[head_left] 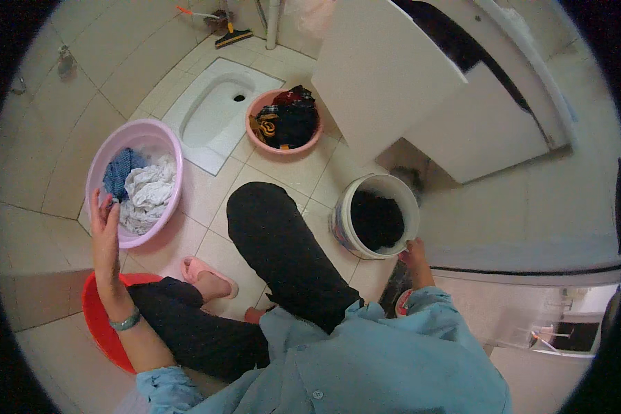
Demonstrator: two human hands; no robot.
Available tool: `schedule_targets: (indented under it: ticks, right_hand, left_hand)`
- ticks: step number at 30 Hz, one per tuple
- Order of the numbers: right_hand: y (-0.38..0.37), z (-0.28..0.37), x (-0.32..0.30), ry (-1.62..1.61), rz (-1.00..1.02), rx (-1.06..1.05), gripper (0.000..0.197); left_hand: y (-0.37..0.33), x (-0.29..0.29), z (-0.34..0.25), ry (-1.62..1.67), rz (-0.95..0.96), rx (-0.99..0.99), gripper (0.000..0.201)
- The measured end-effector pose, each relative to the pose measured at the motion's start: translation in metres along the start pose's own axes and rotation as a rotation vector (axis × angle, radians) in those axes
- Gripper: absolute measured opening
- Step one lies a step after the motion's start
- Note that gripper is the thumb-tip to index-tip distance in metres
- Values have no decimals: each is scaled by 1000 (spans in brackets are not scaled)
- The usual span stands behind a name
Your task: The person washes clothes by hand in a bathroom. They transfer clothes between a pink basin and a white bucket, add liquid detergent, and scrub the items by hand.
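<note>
My left hand is raised at the near left rim of a lilac basin, its fingers stretched out and apart, with nothing visible in them. Inside that basin lie a white cloth and a blue patterned cloth. On the other side, my right hand is closed on the near rim of a white bucket. Dark, bunched-up contents sit in the bucket. My right fingertips are partly hidden at the rim.
A peach basin of dark clothes stands beside a white squat toilet. Behind my left forearm is a red basin. A white cabinet panel slants over the tiled floor at upper right. A floor squeegee rests at the far wall.
</note>
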State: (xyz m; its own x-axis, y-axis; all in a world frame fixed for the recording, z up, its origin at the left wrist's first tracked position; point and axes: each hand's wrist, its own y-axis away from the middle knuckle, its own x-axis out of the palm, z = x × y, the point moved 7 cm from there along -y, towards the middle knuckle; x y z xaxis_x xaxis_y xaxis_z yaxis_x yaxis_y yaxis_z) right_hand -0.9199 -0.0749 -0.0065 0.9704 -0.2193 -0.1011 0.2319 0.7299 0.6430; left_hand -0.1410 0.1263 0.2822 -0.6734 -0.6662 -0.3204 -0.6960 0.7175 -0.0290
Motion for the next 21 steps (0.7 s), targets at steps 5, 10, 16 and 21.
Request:
schedule_targets:
  ticks: [5,10,16,21]
  right_hand:
    - [1,52,-15,879,-321,-565,54]
    - [125,131,131,505,91,-636,42]
    - [319,187,353,64,1034,-382,36]
    - [322,62,545,469,1282,-204,53]
  left_hand:
    - [-14,32,2,35,67,-28,58]
    - [-26,39,3,-104,71,-7,60]
    - [-67,17,14,-283,-49,90,61]
    - [-52,-15,8,-205,-181,9,61]
